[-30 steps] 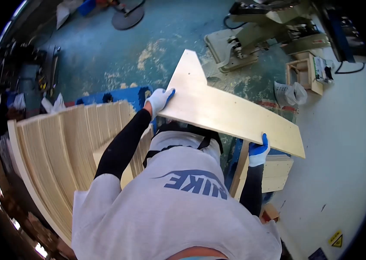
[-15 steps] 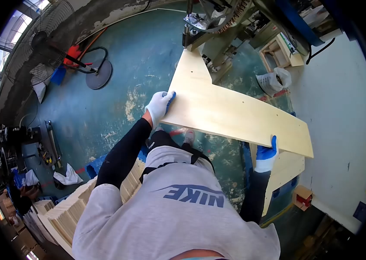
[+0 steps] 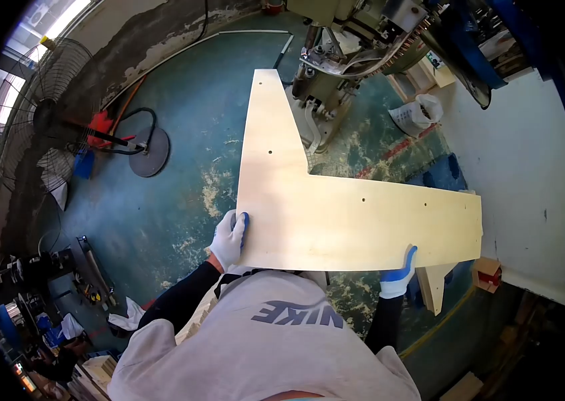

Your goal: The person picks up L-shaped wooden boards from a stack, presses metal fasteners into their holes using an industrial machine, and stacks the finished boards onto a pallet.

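A large L-shaped plywood panel (image 3: 336,220) with several small drilled holes is held up in front of my body. My left hand (image 3: 230,238), in a white glove with blue coating, grips its left edge near the lower corner. On the near edge, toward the right, my right hand (image 3: 399,273) holds on in a matching glove, thumb on the upper face and the other fingers hidden beneath. Just past the panel's inner corner stands a green machine (image 3: 326,100); the panel's narrow end points away from me, left of it.
A stand fan (image 3: 45,117) with a round base is at the left. Beyond the panel sits a white sack (image 3: 417,115) near the wall. Below its right end another plywood piece (image 3: 436,284) shows, with an open cardboard box (image 3: 487,275) alongside. Tools lie at lower left.
The panel has come back from the machine toward my body and turned, its narrow end now lying left of the machine. Both hands keep their hold. My view has shifted too.
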Motion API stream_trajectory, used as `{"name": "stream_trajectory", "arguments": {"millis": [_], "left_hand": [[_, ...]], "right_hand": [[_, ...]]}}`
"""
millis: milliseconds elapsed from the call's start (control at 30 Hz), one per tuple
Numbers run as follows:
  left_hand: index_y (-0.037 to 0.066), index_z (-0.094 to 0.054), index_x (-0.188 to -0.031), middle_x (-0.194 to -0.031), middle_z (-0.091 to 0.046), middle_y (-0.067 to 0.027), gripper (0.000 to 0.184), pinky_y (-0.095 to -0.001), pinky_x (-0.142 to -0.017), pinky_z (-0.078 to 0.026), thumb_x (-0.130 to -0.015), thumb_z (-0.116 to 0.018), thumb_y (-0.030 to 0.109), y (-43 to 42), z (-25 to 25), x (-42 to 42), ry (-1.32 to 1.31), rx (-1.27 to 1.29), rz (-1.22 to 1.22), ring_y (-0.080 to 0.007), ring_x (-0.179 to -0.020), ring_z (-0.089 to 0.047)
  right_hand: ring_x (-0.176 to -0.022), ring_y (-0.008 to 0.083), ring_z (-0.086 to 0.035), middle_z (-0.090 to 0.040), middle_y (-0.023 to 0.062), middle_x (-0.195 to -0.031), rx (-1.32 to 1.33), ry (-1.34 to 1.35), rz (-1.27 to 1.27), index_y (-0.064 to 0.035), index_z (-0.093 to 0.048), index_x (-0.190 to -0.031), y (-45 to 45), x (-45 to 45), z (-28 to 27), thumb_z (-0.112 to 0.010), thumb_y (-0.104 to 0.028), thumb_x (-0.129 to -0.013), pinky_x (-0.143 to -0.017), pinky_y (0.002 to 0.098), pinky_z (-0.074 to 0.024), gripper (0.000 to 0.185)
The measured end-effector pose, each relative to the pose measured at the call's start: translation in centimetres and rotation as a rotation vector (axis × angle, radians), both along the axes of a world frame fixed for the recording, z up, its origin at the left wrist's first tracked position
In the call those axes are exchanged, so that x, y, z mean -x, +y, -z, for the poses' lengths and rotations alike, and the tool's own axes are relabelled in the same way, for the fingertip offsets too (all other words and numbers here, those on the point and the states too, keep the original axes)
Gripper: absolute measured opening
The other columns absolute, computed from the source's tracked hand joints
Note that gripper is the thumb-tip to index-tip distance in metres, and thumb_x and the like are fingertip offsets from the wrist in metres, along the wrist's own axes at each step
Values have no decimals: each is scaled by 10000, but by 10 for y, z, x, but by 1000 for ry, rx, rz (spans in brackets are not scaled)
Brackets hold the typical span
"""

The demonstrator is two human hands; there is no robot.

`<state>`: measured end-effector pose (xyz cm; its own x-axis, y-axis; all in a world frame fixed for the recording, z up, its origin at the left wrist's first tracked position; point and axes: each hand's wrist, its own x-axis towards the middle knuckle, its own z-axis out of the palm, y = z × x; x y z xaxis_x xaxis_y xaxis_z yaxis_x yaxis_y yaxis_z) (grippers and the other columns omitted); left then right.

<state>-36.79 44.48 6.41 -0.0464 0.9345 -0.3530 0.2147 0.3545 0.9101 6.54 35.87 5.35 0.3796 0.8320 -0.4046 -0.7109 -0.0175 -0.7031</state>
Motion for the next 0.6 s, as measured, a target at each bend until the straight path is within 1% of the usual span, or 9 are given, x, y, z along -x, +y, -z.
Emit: {"name": "stream_trajectory", "arguments": {"millis": [67, 100, 200, 233, 333, 367, 433, 567, 600], "left_hand": [[-21, -587, -1163, -763, -570, -3, 362, -260, -543, -414, -1051, -525, 318, -8, -5, 13, 5, -37, 8, -59, -610, -456], [-30, -585, -1177, -787, -594, -27, 357, -272, -568, -433, -1049, -523, 297, -11, -12, 14, 28, -51, 6, -72, -622, -473], [-37, -586, -1178, -770, -591, -34, 359, -272, -587, -440, -1049, -520, 292, -14, -20, 17, 50, -135, 45, -81, -633, -483], [-43, -583, -1160, -738, -574, -34, 353, -280, -587, -432, -1050, -516, 285, -16, -27, 17, 79, -125, 60, -93, -628, -479], [-47, -580, -1141, -714, -558, -34, 344, -293, -576, -421, -1051, -512, 278, -22, -38, 14, 92, -201, 122, -106, -610, -472], [-45, -580, -1127, -706, -543, -42, 332, -303, -573, -414, -1050, -511, 270, -25, -40, 12, 76, -191, 126, -113, -599, -464], [-44, -579, -1133, -711, -555, -52, 330, -307, -586, -423, -1049, -512, 268, -27, -35, 12, 91, -197, 149, -119, -612, -477], [-39, -586, -1130, -731, -583, -81, 321, -321, -620, -440, -1047, -512, 262, -23, -33, 11, 83, -273, 172, -139, -648, -494], [-39, -576, -1159, -773, -603, -102, 320, -321, -656, -457, -1045, -516, 254, -20, -34, 11, 104, -227, 199, -148, -685, -523]], "right_hand": [[-1371, 307, -444, -436, 104, -1532, 12, -55, -29, -72, -376, -1519, -14, 14, 0, -402, -472, -1078, -1144, 459, -367, 596], [-1382, 304, -435, -418, 119, -1545, 7, -54, -10, -66, -351, -1533, -21, 21, -4, -388, -451, -1087, -1151, 466, -362, 590], [-1391, 308, -428, -402, 126, -1556, 46, -196, -31, -68, -325, -1547, -43, 19, 3, -396, -450, -1085, -1155, 467, -360, 604], [-1380, 307, -443, -424, 125, -1542, -34, -14, -33, -64, -347, -1536, -47, 21, 1, -410, -450, -1081, -1149, 465, -371, 600], [-1364, 298, -463, -441, 123, -1530, -11, 4, 76, -55, -364, -1521, -74, 24, 5, -421, -456, -1076, -1137, 462, -390, 602], [-1364, 297, -462, -440, 125, -1530, -7, -23, 76, -53, -362, -1521, -83, 23, 7, -421, -455, -1077, -1138, 460, -390, 602], [-1366, 294, -460, -439, 129, -1528, -5, -81, 73, -49, -357, -1522, -89, 28, 0, -419, -454, -1078, -1140, 455, -389, 604], [-1363, 279, -465, -453, 123, -1518, -33, -18, 95, -47, -371, -1515, -93, 26, 6, -424, -437, -1080, -1136, 445, -395, 586], [-1364, 273, -467, -458, 115, -1516, -38, -30, 95, -57, -378, -1515, -92, 26, 7, -438, -436, -1076, -1134, 444, -398, 583]]}}
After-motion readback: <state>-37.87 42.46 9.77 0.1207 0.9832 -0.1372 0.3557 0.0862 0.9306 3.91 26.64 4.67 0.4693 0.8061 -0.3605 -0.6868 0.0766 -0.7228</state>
